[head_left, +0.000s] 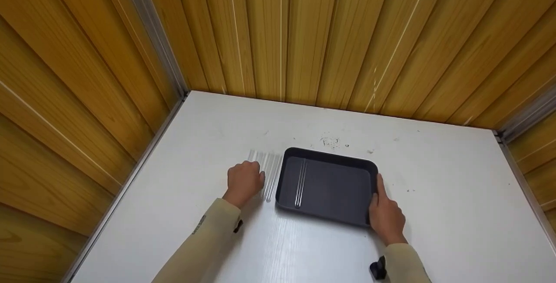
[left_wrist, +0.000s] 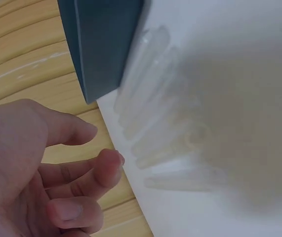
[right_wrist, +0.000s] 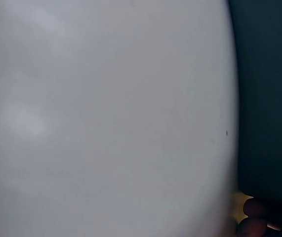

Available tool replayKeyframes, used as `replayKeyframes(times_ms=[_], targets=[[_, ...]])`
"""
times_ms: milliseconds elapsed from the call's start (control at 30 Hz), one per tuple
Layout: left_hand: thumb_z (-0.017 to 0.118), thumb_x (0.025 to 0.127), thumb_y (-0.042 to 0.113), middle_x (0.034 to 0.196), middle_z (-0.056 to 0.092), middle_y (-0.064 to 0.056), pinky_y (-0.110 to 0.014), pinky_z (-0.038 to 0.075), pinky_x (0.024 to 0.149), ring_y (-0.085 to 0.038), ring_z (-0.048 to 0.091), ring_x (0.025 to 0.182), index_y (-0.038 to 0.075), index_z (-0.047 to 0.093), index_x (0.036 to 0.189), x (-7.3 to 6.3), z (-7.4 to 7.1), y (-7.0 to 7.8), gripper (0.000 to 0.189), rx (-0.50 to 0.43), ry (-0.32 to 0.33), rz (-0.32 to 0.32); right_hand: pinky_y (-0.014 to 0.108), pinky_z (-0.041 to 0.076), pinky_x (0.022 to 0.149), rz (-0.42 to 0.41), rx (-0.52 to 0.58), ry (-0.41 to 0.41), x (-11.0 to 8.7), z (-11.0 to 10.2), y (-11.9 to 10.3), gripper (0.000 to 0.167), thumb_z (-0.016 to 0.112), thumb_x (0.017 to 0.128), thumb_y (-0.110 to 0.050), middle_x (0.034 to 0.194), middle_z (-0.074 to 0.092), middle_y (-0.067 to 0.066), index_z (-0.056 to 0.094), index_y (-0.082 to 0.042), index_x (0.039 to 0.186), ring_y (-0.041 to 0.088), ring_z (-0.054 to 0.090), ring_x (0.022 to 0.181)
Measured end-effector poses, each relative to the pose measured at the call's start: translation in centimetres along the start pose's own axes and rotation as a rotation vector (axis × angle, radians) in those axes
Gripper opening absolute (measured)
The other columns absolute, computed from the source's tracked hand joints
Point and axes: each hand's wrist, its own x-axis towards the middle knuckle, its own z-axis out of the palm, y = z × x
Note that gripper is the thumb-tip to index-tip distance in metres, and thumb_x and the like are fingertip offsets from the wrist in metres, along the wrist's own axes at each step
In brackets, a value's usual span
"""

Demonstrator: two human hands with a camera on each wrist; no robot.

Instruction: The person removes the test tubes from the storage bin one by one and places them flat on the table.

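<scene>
A dark grey rectangular tray (head_left: 334,187) lies on the white table. My right hand (head_left: 388,218) grips its right side, thumb at the rim and index finger stretched along the outer wall. Inside the tray, toward its left end, lies a clear test tube (head_left: 300,185). Several more clear test tubes (head_left: 272,170) lie side by side just left of the tray. Over these my left hand (head_left: 244,181) hovers, partly hiding them. In the left wrist view its fingers are loosely bent, the thumb (left_wrist: 76,129) apart from them, with nothing between.
The white table (head_left: 456,204) meets wood-look panel walls (head_left: 304,35) at the back and sides, with metal posts (head_left: 152,26) in the corners. Dark specks (head_left: 330,140) mark the tabletop behind the tray.
</scene>
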Motion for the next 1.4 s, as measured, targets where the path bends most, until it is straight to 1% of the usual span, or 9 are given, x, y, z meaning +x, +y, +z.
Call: replayKeyframes(times_ms=[133, 333, 533, 700, 800, 1033, 1100, 1267, 1400], targets=[[0.067, 0.086, 0.028, 0.056, 0.057, -0.006, -0.037, 0.041, 0.045, -0.019, 0.051, 0.049, 0.010, 0.056, 0.063, 0.0, -0.5, 1.2, 0.032, -0.002, -0.022, 0.019, 0.032, 0.027, 0.044, 0.002, -0.001, 0.007, 0.0, 0.1, 0.0, 0.058, 0.032, 0.103, -0.020, 0.053, 0.048, 0.007, 0.008, -0.022, 0.156, 0.018, 0.039, 0.046], [0.067, 0.086, 0.027, 0.052, 0.052, -0.002, -0.032, 0.033, 0.042, -0.016, 0.044, 0.046, 0.011, 0.052, 0.061, -0.2, -0.7, 2.7, 0.034, -0.011, 0.007, 0.083, 0.032, 0.028, 0.044, 0.002, -0.009, 0.017, 0.0, 0.2, 0.1, 0.058, 0.032, 0.102, -0.020, 0.053, 0.048, 0.009, 0.009, -0.022, 0.156, 0.019, 0.040, 0.047], [0.068, 0.084, 0.028, 0.054, 0.057, -0.004, -0.036, 0.039, 0.042, -0.022, 0.054, 0.047, 0.010, 0.056, 0.063, -0.2, -0.4, 4.0, 0.030, -0.029, 0.036, 0.117, 0.032, 0.028, 0.044, 0.001, -0.015, 0.024, 0.0, 0.3, 0.2, 0.058, 0.032, 0.102, -0.019, 0.053, 0.049, 0.009, 0.009, -0.023, 0.156, 0.019, 0.041, 0.047], [0.067, 0.085, 0.026, 0.056, 0.059, -0.004, -0.035, 0.038, 0.041, -0.021, 0.055, 0.048, 0.010, 0.057, 0.062, 0.0, -0.2, 5.0, 0.029, -0.028, 0.018, 0.131, 0.032, 0.028, 0.044, 0.001, -0.004, 0.019, 0.0, 0.2, 0.3, 0.058, 0.031, 0.102, -0.020, 0.053, 0.048, 0.009, 0.009, -0.022, 0.156, 0.018, 0.040, 0.046], [0.068, 0.084, 0.027, 0.053, 0.056, -0.002, -0.033, 0.036, 0.040, -0.017, 0.051, 0.046, 0.013, 0.051, 0.057, 0.2, -0.2, 5.7, 0.035, -0.008, 0.014, 0.143, 0.032, 0.028, 0.044, 0.002, -0.003, 0.016, 0.1, 0.2, 0.3, 0.058, 0.031, 0.102, -0.021, 0.053, 0.048, 0.008, 0.009, -0.023, 0.156, 0.018, 0.040, 0.046], [0.066, 0.086, 0.031, 0.057, 0.058, -0.002, -0.035, 0.040, 0.043, -0.019, 0.056, 0.051, 0.013, 0.053, 0.059, 0.3, 0.0, 6.7, 0.035, 0.008, -0.038, 0.149, 0.032, 0.028, 0.044, 0.000, -0.006, 0.015, 0.0, 0.2, 0.4, 0.058, 0.030, 0.102, -0.021, 0.053, 0.048, 0.008, 0.008, -0.023, 0.156, 0.018, 0.040, 0.047], [0.066, 0.086, 0.030, 0.055, 0.056, -0.001, -0.034, 0.039, 0.043, -0.017, 0.053, 0.049, 0.014, 0.049, 0.058, 0.3, 0.1, 7.0, 0.036, 0.002, -0.046, 0.154, 0.031, 0.028, 0.044, -0.001, -0.005, 0.021, 0.0, 0.2, 0.3, 0.058, 0.031, 0.102, -0.021, 0.052, 0.048, 0.008, 0.009, -0.023, 0.156, 0.018, 0.039, 0.046], [0.064, 0.086, 0.026, 0.050, 0.044, 0.004, -0.030, 0.030, 0.039, -0.009, 0.033, 0.047, 0.018, 0.037, 0.054, 0.4, 0.4, 7.6, 0.042, 0.011, -0.042, 0.190, 0.031, 0.027, 0.043, -0.006, 0.000, 0.031, 0.0, 0.3, 0.3, 0.058, 0.031, 0.102, -0.021, 0.052, 0.047, 0.008, 0.009, -0.023, 0.156, 0.018, 0.039, 0.045], [0.063, 0.086, 0.026, 0.051, 0.047, 0.003, -0.029, 0.030, 0.039, -0.008, 0.032, 0.046, 0.017, 0.045, 0.056, 0.3, 1.1, 8.2, 0.037, 0.043, -0.030, 0.224, 0.031, 0.028, 0.044, -0.010, -0.002, 0.035, 0.0, 0.3, 0.3, 0.057, 0.031, 0.103, -0.021, 0.053, 0.049, 0.009, 0.010, -0.022, 0.156, 0.019, 0.040, 0.046]])
